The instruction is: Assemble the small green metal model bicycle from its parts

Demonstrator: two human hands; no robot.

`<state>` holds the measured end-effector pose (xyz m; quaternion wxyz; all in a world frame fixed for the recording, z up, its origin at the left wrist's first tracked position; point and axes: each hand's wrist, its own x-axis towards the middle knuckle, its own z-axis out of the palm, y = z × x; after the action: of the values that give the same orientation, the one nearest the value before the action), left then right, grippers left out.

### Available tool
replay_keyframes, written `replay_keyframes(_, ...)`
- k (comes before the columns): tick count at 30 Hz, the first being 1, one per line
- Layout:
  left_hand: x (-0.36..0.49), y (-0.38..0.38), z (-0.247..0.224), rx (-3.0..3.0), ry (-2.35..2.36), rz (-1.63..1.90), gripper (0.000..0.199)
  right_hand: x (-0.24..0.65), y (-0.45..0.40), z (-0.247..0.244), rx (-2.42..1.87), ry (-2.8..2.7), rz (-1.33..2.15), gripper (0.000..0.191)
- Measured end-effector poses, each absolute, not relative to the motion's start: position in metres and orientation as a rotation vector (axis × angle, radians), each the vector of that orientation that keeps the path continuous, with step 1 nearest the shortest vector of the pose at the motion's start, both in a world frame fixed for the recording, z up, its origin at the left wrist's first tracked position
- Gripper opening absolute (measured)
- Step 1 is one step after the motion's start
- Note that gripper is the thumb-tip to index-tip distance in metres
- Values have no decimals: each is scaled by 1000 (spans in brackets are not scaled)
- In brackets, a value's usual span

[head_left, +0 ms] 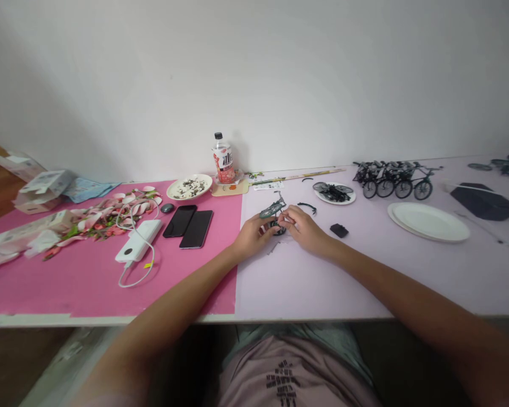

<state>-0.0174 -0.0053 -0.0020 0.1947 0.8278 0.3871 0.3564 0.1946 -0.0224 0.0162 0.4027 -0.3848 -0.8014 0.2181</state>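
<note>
Between my hands is a small dark model bicycle (pixel 271 210), tilted above the pale part of the table. My left hand (pixel 254 234) grips it from the left, fingers closed around its lower side. From the right, my right hand (pixel 301 226) pinches at the bicycle's frame; any small part between those fingertips is too small to make out. A thin curved black piece (pixel 307 207) lies just beyond my right hand. To the right of that hand rests a small black block (pixel 339 230). Faint thin bits lie on the table below my hands.
Several assembled model bicycles (pixel 390 181) stand at the back right. A plate of black parts (pixel 351 198) and stacked white plates (pixel 432 221) are nearer. On the left are two phones (pixel 196 229), a white power bank (pixel 139 241), artificial petals (pixel 106 217) and a bottle (pixel 224 161).
</note>
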Motion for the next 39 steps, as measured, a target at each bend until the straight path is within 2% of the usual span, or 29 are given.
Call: replay_keyframes(39,-17,-7,4,2325,1008,1005,44,195,-23,13,-997,-1997,600,12)
